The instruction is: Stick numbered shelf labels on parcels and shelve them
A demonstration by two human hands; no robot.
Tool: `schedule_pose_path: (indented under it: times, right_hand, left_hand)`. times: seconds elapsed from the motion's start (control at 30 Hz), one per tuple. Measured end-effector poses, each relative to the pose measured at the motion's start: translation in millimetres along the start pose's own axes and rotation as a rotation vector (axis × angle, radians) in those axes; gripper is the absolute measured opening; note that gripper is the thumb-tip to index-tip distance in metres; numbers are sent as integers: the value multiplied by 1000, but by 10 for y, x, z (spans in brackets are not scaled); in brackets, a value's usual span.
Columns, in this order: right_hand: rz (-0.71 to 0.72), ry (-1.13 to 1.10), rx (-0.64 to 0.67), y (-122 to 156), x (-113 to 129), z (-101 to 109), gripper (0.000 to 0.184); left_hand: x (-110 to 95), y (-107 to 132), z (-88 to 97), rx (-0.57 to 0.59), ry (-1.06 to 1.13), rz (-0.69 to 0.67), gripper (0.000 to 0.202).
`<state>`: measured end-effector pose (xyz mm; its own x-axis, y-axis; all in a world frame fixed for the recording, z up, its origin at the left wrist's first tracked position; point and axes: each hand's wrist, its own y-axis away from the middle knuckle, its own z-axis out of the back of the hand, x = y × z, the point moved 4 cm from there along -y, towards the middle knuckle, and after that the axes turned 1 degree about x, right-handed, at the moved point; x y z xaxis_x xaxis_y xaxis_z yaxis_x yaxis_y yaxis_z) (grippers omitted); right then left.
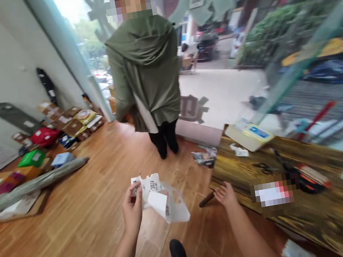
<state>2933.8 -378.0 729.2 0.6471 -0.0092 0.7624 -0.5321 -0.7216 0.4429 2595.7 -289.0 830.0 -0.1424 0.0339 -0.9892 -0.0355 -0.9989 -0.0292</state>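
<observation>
My left hand (134, 205) pinches a crumpled strip of white printed labels (147, 184) by its left side, in front of my body. Printed digits show on its upper part, and a translucent backing sheet (180, 208) hangs below to the right. Beside the wooden table's near edge, my right hand (226, 195) is held with its fingers apart and slightly curled, nothing in them. Behind that hand a dark brown bar (207, 199) sticks out from the table (231, 171); I cannot tell whether the fingers touch it.
A person in a green hooded jacket (151, 70) stands ahead, back turned, by the glass door. Parcels (74, 127) and long wrapped packages (36, 185) lie on the floor at left. The table holds a pale yellow-edged box (248, 134), scissors (263, 168) and a tape dispenser (311, 177).
</observation>
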Motion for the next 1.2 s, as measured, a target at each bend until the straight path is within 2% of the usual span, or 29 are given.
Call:
schedule_pose_path:
  times: [0.1, 0.17, 0.23, 0.3, 0.4, 0.5, 0.57, 0.63, 0.73, 0.83, 0.9, 0.97, 1.1, 1.13, 1.2]
  right_hand:
    - [-31, 68, 224, 70, -503, -968, 27]
    - [-49, 135, 472, 355, -868, -1748, 28]
    - [-25, 297, 846, 834, -1248, -2535, 28]
    - [30, 468, 1141, 1387, -1669, -3188, 26]
    - [28, 574, 1370, 2172, -2428, -3923, 23]
    - [-69, 583, 1542, 2939, -3316, -4470, 21]
    - [-125, 586, 1626, 3441, -3887, -4777, 23]
    - [-169, 596, 1677, 3912, -4379, -5062, 26]
    - [-215, 620, 1729, 4512, -4928, -5463, 28]
    - [-211, 670, 1809, 4939, -5316, -5819, 25]
    - [-177, 712, 1871, 5131, -5551, -6036, 21]
    - [-135, 737, 1926, 5274, -5801, -6262, 18]
    - [84, 786, 1964, 5474, -6391, -6840, 16]
    - [104, 821, 1969, 5511, -6578, -7002, 17]
    - [38, 897, 2014, 5589, -7005, -7330, 18]
  left_hand:
    - [84, 43, 545, -189, -28, 74, 44]
    - [104, 111, 1006, -301, -77, 56, 43]
    - [119, 227, 1534, -389, -131, 2, 38]
    - [174, 396, 2129, -455, -165, -37, 34]
    - [356, 762, 3169, -594, -132, -56, 43]
    - [569, 1228, 4334, -767, -120, -63, 60]
    - [648, 1555, 5120, -861, -289, -75, 49]
    - [657, 1870, 5863, -939, -572, -121, 30]
    - [660, 2288, 6850, -1090, -908, -156, 27]
    - [741, 2590, 7667, -1337, -959, -89, 24]
    - [853, 2666, 8112, -1460, -832, -28, 25]
    - [1013, 2617, 8515, -1505, -555, 24, 30]
    - [1322, 2236, 9315, -1425, 148, 62, 43]
    - [1357, 2121, 9538, -1392, 267, 48, 47]
    - [1380, 1896, 10020, -1297, 446, -44, 51]
